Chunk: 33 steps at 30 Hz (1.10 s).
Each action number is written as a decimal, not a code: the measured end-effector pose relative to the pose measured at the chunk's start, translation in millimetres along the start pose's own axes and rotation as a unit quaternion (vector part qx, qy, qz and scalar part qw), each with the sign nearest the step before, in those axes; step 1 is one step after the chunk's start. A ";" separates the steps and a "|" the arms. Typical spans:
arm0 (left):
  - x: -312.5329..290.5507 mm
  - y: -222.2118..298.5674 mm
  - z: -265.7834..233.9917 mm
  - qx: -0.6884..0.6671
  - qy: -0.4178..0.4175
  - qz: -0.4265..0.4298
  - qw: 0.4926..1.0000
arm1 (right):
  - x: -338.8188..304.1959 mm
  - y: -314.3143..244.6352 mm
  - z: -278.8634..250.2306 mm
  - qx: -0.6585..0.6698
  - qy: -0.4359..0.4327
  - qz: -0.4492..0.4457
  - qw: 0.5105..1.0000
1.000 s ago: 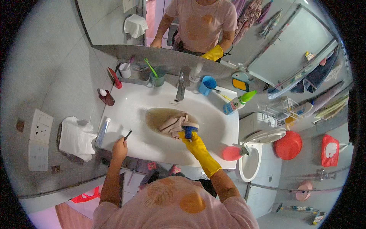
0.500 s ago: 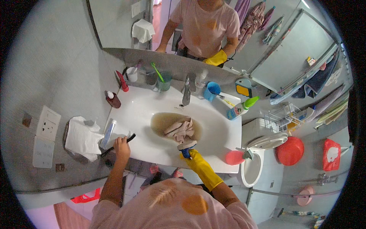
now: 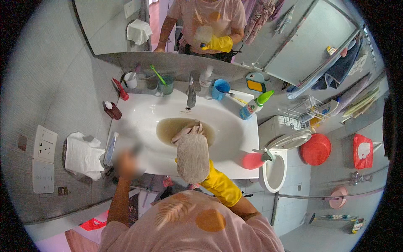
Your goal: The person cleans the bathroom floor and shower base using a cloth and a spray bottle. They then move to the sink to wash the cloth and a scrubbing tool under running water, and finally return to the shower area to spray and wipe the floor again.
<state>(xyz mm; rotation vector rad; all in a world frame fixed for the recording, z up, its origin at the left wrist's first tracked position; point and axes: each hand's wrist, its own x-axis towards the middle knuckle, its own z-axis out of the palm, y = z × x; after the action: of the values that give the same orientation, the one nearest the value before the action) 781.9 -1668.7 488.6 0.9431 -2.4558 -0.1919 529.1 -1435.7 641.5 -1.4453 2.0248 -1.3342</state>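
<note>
Our yellow-gloved right hand (image 3: 213,179) is clamped on a brush (image 3: 193,158), most fingers hidden behind its broad grey oval face. That face is turned up towards us, perhaps so it can be looked over. Ahead of this hand, a beige cloth (image 3: 184,132) lies partly in murky water (image 3: 165,127) in the sink (image 3: 247,147), probably resting there to stay wet. Our left hand (image 3: 127,164) is blurred at the sink's near left corner; we cannot tell whether it grips the dark object (image 3: 135,148) just ahead of it. A tube (image 3: 111,148) lies just to its left. Against 0.5 s ago, the brush has turned over and come up towards us, covering part of the cloth; its blue handle no longer shows directly. The left hand, then sharp, has smeared.
</note>
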 end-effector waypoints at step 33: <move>225.2 235.8 10.3 -0.722 -0.230 -0.323 0.567 | 16.4 64.7 -73.9 0.000 0.112 0.183 0.977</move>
<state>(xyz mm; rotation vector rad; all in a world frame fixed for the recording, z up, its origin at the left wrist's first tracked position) 494.5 -1640.8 640.7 0.8321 -1.1597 -2.4300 433.7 -1409.5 630.4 -0.8906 2.2899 -1.3793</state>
